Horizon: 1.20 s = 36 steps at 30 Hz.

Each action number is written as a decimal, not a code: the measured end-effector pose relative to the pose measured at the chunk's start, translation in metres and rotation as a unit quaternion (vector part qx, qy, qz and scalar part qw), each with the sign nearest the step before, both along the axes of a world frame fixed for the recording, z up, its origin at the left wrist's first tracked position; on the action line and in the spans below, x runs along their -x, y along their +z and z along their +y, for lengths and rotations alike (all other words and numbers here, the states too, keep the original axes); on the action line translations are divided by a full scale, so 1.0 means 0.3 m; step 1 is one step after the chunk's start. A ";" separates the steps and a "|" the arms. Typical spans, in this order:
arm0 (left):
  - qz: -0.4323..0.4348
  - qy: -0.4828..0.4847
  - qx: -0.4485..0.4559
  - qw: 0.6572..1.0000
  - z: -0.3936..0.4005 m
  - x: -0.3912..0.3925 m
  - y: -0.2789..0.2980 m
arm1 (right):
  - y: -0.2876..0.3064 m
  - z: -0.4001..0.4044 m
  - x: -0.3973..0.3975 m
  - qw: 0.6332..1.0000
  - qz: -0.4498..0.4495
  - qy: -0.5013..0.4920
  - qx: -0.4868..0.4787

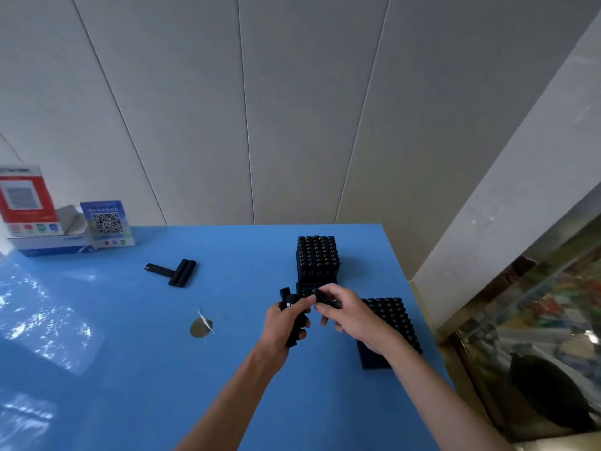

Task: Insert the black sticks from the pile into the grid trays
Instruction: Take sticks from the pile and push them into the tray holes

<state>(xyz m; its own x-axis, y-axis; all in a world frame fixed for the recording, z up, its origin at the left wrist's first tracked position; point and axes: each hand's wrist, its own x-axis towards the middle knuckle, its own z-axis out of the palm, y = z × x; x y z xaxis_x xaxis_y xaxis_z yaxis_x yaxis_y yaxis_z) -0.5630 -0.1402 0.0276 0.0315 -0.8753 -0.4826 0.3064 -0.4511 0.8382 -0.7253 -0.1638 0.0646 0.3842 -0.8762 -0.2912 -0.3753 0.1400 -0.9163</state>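
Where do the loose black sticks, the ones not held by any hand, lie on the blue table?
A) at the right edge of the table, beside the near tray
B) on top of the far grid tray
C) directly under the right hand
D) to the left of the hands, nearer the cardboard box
D: the loose black sticks lie on the blue table left of both hands, toward the cardboard box.

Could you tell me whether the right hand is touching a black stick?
Touching: the head view shows the right hand pinching a black stick between thumb and fingertips.
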 end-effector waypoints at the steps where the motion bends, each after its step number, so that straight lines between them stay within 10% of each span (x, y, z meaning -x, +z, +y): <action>1: -0.003 0.006 -0.005 1.000 -0.015 0.000 -0.002 | -0.001 -0.020 -0.003 1.000 0.001 0.007 0.000; 36: -0.003 0.122 -0.021 0.992 -0.161 -0.217 -0.067 | -0.236 -0.423 -0.040 0.930 0.250 0.034 0.267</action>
<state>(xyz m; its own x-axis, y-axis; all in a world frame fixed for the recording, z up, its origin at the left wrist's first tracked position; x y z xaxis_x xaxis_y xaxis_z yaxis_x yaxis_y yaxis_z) -0.4980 -0.1886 0.0075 0.2437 -0.8200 -0.5179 0.4060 -0.3987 0.8223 -0.7132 -0.2907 -0.0063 0.3775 -0.9258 0.0206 -0.7644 -0.3241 -0.5574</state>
